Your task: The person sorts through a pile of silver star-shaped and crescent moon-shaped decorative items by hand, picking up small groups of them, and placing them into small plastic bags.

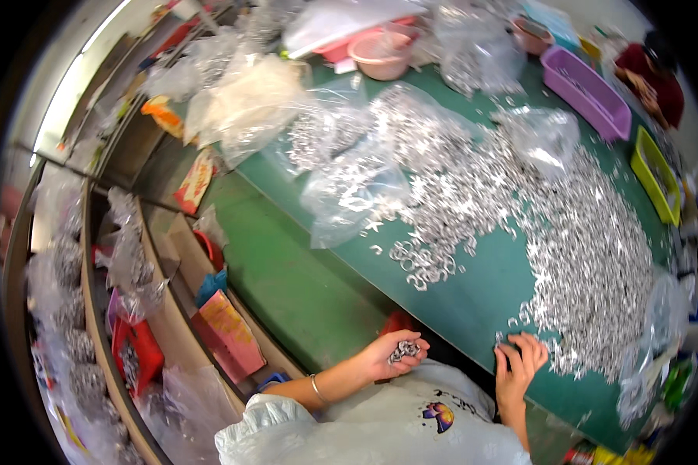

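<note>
Got some small silvery metal pieces [403, 352] cupped in the left hand [385, 361], palm up with fingers half curled, near the edge of the green tabletop [473, 291]. Got the right hand [519, 364] by the near end of the big silvery pile [589, 256], loosely bent, can't tell if pinching anything. Also seeing a purple bin [614, 126] beyond.

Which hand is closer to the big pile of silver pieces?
Right. The right hand is at the lower-left edge of the pile; the left hand is farther left, by the person's body, cupping some small pieces.
</note>
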The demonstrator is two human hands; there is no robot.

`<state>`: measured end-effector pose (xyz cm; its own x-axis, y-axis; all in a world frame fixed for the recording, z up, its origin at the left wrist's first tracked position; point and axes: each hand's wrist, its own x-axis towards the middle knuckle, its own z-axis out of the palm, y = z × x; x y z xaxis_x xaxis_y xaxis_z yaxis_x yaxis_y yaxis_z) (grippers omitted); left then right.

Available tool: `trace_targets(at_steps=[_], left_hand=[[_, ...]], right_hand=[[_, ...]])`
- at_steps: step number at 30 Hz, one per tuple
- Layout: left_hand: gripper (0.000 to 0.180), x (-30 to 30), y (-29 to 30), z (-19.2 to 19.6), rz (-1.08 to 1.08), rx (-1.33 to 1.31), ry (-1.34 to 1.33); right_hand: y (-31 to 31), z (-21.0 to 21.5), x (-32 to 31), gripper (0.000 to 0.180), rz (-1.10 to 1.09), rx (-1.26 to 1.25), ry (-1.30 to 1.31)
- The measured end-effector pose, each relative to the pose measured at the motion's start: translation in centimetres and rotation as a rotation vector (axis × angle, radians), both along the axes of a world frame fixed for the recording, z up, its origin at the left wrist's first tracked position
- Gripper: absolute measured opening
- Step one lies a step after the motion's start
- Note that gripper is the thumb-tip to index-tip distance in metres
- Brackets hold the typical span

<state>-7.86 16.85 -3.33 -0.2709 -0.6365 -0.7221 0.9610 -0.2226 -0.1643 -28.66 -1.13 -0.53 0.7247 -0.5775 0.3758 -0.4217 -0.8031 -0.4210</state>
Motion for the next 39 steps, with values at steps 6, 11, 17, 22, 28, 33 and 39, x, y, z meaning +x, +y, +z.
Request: trace_targets(at_steps=[6, 11, 17, 22, 28, 33, 39], left_hand=[[0.023, 4.8, -0.3, 6.4, 0.443, -0.235, -0.103], [0.017, 10.9, -0.1, 11.6, 0.907, -0.251, -0.274], [0.028, 20.4, -1.2, 12.2, 1.302, -0.396, -0.404], [0.032, 29.7, -4.1, 7.3, 1.432, -0.099, -0.496], [0.032, 33.9, -6.3, 4.9, 1.399, 0.004, -0.562], [0.033, 34.5, -7.9, 4.7, 1.443, 0.124, -0.7], [0.035, 35.2, -7.5, 4.3, 1.439, 0.187, -0.735]], right_hand=[[0.1, -0.1, 0.3, 0.01, -0.011, 0.065, -0.097], [-0.1, -0.3, 0.1, 0.011, -0.006, 0.157, -0.129], [-0.3, -0.5, 0.2, 0.009, -0.007, 0.239, -0.189], [-0.4, -0.2, 0.0, 0.007, 0.012, 0.203, -0.182], [-0.3, 0.4, 0.1, 0.007, 0.009, 0.177, -0.214], [-0.6, 0.1, 0.0, 0.007, -0.01, 0.2, -0.246], [-0.3, 0.5, -0.1, 0.006, -0.023, 0.225, -0.229]])
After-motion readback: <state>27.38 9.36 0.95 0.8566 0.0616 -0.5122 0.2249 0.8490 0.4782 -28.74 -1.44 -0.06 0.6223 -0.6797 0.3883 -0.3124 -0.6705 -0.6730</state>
